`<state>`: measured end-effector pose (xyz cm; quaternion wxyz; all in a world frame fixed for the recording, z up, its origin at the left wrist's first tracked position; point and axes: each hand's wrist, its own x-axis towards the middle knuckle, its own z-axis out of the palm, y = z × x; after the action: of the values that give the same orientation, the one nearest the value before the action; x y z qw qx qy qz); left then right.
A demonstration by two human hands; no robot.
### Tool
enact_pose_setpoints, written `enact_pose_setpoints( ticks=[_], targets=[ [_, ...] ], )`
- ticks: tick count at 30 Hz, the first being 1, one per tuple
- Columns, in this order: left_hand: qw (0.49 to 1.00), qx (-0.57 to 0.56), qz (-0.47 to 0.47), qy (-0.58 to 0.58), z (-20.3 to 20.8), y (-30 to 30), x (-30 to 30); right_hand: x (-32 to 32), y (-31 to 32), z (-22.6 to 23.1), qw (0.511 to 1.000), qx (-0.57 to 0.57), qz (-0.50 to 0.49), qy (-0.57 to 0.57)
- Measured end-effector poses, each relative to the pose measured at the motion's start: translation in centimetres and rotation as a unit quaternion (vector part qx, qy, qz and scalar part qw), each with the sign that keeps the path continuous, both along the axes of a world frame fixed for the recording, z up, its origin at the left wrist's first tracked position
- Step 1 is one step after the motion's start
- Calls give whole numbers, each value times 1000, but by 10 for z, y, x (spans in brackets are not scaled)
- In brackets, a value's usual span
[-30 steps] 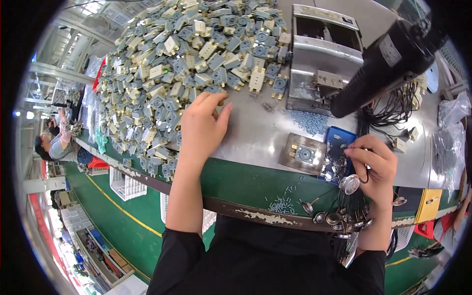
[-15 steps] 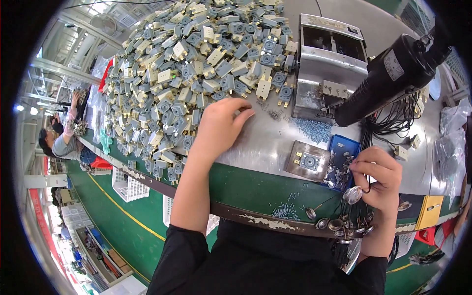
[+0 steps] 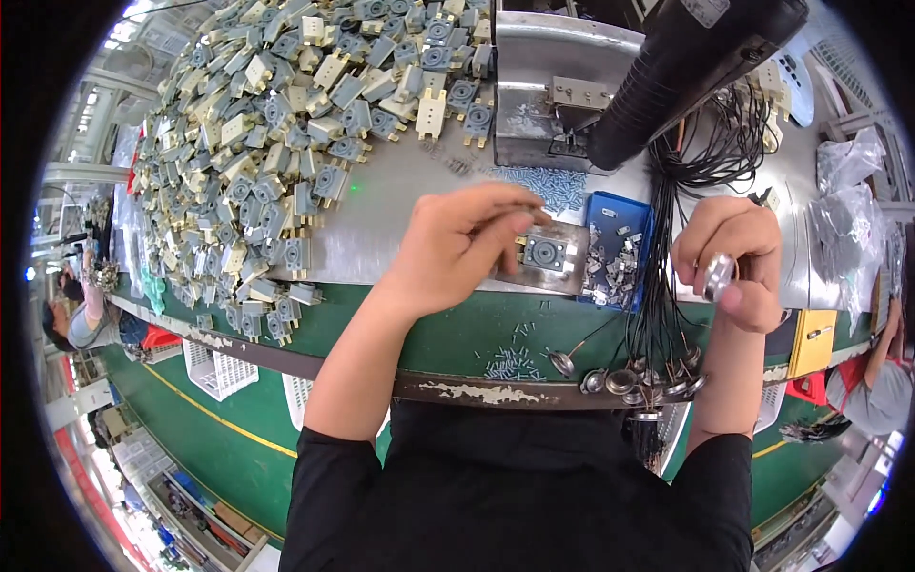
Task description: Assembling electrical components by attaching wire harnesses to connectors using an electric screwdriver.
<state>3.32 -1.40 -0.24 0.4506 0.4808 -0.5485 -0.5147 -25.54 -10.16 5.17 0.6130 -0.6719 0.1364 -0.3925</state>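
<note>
My right hand (image 3: 734, 255) pinches a round, shiny metal cap with a cable (image 3: 720, 276) between thumb and fingers, held above the table to the right of a blue tray (image 3: 593, 286). Small metal clips (image 3: 624, 262) lie inside that tray. My left hand (image 3: 467, 238) reaches over a metal fixture plate (image 3: 515, 275), its thumb and forefinger apart and slightly blurred, with nothing visible between them. On the plate sits a grey square housing (image 3: 545, 254) with a ring-shaped centre. The left fingers partly cover the plate's left side.
A big heap of grey and cream housings (image 3: 257, 143) covers the left. Blue screws (image 3: 553, 186) lie behind the plate, more screws (image 3: 515, 362) near the front edge. A black cylindrical tool (image 3: 658, 86) leans at the back. Black cables (image 3: 658, 219) with metal caps hang over the edge.
My left hand has moved right, from beside the heap to over the fixture plate. My right hand has lifted away from the blue tray with the metal cap. The view has shifted.
</note>
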Motion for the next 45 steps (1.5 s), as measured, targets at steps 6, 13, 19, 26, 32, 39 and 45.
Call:
enact_pose_setpoints(
  ticks=[6, 13, 19, 26, 32, 39, 45],
  targets=[
    [967, -222, -52, -114, -15, -7, -1, 5, 4, -2, 990, -95, -11, 102],
    [987, -86, -53, -121, -7, -3, -3, 11, 11, -14, 993, -29, -100, 56],
    [988, -78, -74, -112, -9, -5, 0, 9, 13, -16, 994, 74, -75, 21],
    [987, -79, -69, -123, -2, -5, 0, 22, 20, -7, 985, 44, -87, 141],
    [980, -171, -14, -100, -3, -8, -8, 34, 22, -10, 966, 88, -67, 233],
    [969, -223, -29, -101, -9, -11, -9, 36, 23, -12, 959, 73, -63, 267],
    [970, -197, -60, -132, -11, -6, -7, 43, 34, -10, 933, -55, -109, 339]
  ],
)
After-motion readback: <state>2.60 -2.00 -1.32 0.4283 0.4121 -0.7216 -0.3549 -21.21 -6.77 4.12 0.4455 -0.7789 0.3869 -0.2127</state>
